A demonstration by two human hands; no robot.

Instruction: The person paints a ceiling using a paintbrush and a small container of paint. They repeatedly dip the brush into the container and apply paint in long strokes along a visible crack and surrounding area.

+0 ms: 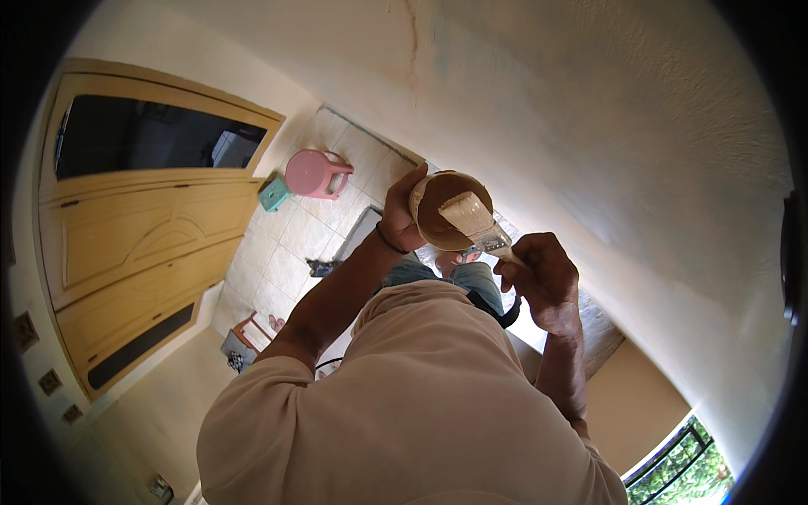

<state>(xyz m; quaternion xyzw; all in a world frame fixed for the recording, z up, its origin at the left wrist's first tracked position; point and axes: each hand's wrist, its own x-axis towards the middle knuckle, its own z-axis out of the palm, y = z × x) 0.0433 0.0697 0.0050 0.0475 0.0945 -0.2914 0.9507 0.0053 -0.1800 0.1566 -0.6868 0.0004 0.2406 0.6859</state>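
In my left hand (pixel 404 209) is a round tub of tan paint (pixel 432 198), gripped around its side with the opening facing up. My right hand (pixel 545 273) closes on the handle of a flat paintbrush (pixel 470 215). The bristles are coated in pale paint and lie over the mouth of the tub; whether they touch the paint or the rim I cannot tell. Both hands are in front of my chest, close to the painted wall (pixel 589 135) on the right.
A pink plastic stool (pixel 310 172) and a small teal stool (pixel 273 194) stand on the tiled floor (pixel 290 252). On the left is a yellow wooden door unit (pixel 151 244) with dark panes. A window (pixel 686 471) shows greenery at lower right. A crack (pixel 413 42) runs down the wall.
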